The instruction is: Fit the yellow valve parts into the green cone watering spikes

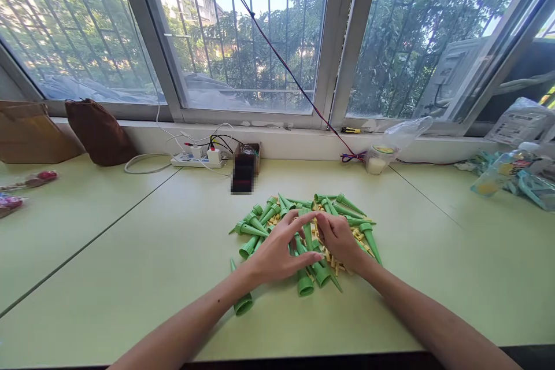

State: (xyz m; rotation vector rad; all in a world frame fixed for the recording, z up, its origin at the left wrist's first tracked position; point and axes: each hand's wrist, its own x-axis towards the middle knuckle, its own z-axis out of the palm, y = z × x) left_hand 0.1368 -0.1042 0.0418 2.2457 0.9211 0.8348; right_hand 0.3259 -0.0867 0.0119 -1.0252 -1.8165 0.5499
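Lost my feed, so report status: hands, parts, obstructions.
Left hand spread open on pile of green plastic cone spikes. Right hand curled among small yellow plastic pieces, grip unclear. Nothing blocking.

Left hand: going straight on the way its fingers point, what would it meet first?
Likely the right hand, just ahead of the left hand over the pile of green plastic cones; depth is unclear.

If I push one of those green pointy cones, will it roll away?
Probably it rolls in a curve, not straight: each green cone is round with one wide end and a point. It looks like hard hollow plastic, so likely stiff and light. On the smooth table it may slide easily.
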